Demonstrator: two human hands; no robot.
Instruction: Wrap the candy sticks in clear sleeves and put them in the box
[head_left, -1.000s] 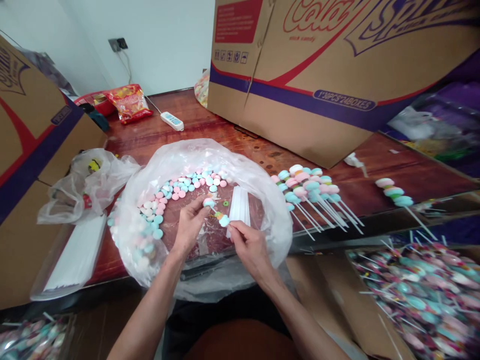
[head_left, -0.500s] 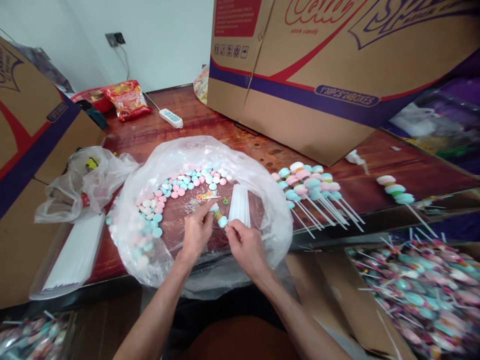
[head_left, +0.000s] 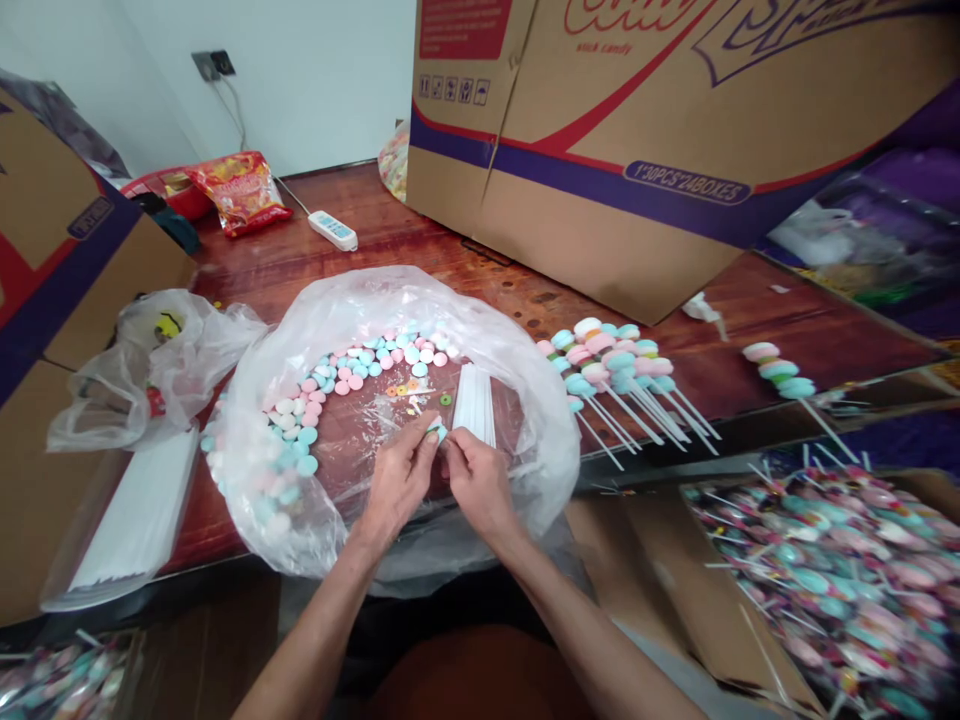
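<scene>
Low over the opened clear plastic bag (head_left: 546,420), my left hand (head_left: 397,475) is closed around a candy skewer (head_left: 438,430). Only a little pale blue and green of it shows between the fingers. Close beside it, my right hand (head_left: 480,490) pinches the lower end of the same skewer; the stick there is mostly covered. Pink, white and blue candy discs (head_left: 349,378) lie in a curve along the bag's far and left sides. Small orange ring candies (head_left: 403,389) and a green ring candy (head_left: 445,399) sit just beyond my hands. White sticks (head_left: 471,400) are bundled behind my right hand.
Finished candy skewers (head_left: 619,362) are piled right of the bag, with a single skewer (head_left: 784,375) farther right. A large cardboard box (head_left: 585,220) stands behind. Wrapped candies (head_left: 847,600) fill a box at lower right. More sticks (head_left: 135,510) lie left.
My hands have drawn closer together, and the left fingers now cover most of the candies that showed before. The whole view has shifted slightly.
</scene>
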